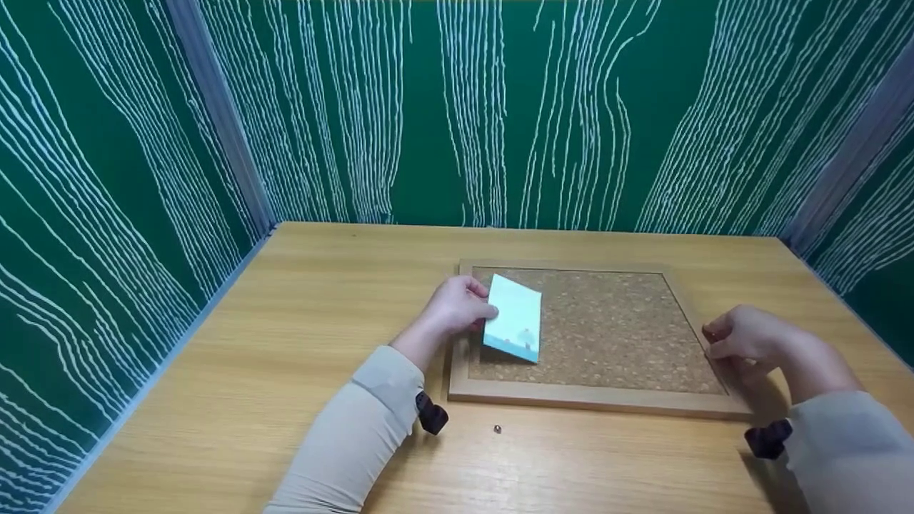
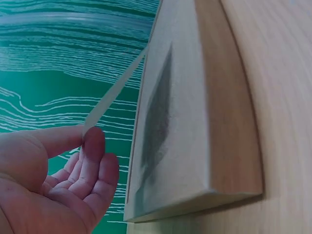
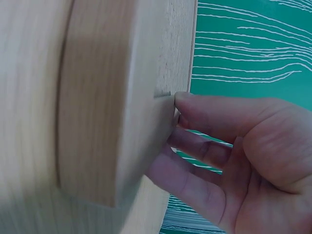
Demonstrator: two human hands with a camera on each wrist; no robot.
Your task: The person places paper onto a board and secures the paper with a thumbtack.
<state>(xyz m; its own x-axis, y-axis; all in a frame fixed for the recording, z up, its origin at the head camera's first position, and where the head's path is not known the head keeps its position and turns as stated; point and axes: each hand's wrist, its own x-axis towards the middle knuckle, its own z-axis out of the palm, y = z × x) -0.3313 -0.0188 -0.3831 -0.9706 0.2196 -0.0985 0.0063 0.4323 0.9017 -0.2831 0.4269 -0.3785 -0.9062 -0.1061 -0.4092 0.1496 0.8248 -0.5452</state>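
Observation:
A framed cork board (image 1: 600, 328) lies flat on the wooden table. My left hand (image 1: 464, 303) pinches the left edge of a small pale sheet of paper (image 1: 514, 314), which has a blue band along its lower side. In the left wrist view, the sheet (image 2: 114, 95) slants up from between thumb and finger and casts a shadow on the board. My right hand (image 1: 750, 343) is at the board's right side. Its thumb rests on the wooden frame (image 3: 151, 126), with the fingers curled at the outer edge.
On the table (image 1: 285, 343), in front of the board, sits a tiny shiny metal piece (image 1: 498, 429), too small to identify. Green panels (image 1: 428, 107) with white wavy lines stand behind and at both sides.

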